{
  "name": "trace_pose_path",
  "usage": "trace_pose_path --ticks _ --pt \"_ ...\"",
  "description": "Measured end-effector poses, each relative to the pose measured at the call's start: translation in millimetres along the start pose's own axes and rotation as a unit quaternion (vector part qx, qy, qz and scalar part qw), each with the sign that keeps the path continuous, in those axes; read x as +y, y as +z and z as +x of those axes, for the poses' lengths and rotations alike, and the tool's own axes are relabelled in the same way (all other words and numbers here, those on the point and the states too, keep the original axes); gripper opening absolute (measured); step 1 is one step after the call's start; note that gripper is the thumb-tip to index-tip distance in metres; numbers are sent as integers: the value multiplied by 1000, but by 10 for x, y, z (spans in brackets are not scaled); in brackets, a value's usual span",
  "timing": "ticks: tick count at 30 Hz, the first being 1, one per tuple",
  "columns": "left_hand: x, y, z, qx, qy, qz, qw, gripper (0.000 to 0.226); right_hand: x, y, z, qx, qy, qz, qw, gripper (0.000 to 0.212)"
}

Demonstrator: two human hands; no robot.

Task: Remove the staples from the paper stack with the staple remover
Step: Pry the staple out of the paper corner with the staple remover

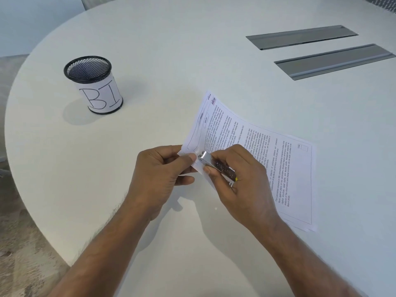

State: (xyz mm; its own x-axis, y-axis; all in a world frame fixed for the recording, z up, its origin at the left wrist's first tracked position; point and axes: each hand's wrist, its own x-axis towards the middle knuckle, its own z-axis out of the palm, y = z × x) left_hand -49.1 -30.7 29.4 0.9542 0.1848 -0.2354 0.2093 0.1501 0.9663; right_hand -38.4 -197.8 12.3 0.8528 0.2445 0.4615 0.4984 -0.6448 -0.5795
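Observation:
A stack of printed white paper (278, 163) lies on the white table (171, 71), its near-left corner lifted off the surface. My left hand (158, 176) pinches that corner between thumb and fingers. My right hand (237, 181) grips a silver metal staple remover (211, 162), whose tip rests on the paper corner right beside my left thumb. The staple itself is hidden under the tool's tip.
A black mesh pen cup (94, 84) with a paper label reading "BI" stands at the left. Two grey metal cable covers (300, 37) (334, 61) are set into the table at the back right. The table's curved edge runs along the left, with floor beyond.

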Motion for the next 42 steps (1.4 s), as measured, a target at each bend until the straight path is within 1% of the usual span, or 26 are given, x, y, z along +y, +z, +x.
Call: trace_pose_path --ticks 6,10,16,19,22,25,30,34,42 --pt "16 46 -4 6 14 16 1000 22 0 16 8 2 25 52 998 6" --pt "25 39 8 13 15 20 1000 22 -8 38 6 2 31 65 997 9" --pt "38 20 41 -9 -32 -20 999 15 25 12 69 -4 2 59 998 10" --pt "20 31 61 -9 -31 -5 999 25 59 15 77 -13 -10 54 998 9" --pt "-4 11 81 -9 -35 6 999 27 85 29 70 -17 -25 61 998 8" --pt "-37 -15 106 -21 -59 4 998 27 109 54 50 -30 -21 66 997 7" --pt "-72 -20 116 -41 -83 -10 996 37 134 82 39 -47 -12 76 996 8" --pt "-95 -20 129 -33 -84 -10 996 38 134 88 43 -55 10 96 994 7" --pt "-150 -33 156 -19 -89 -7 996 36 150 62 56 -106 96 151 978 5"
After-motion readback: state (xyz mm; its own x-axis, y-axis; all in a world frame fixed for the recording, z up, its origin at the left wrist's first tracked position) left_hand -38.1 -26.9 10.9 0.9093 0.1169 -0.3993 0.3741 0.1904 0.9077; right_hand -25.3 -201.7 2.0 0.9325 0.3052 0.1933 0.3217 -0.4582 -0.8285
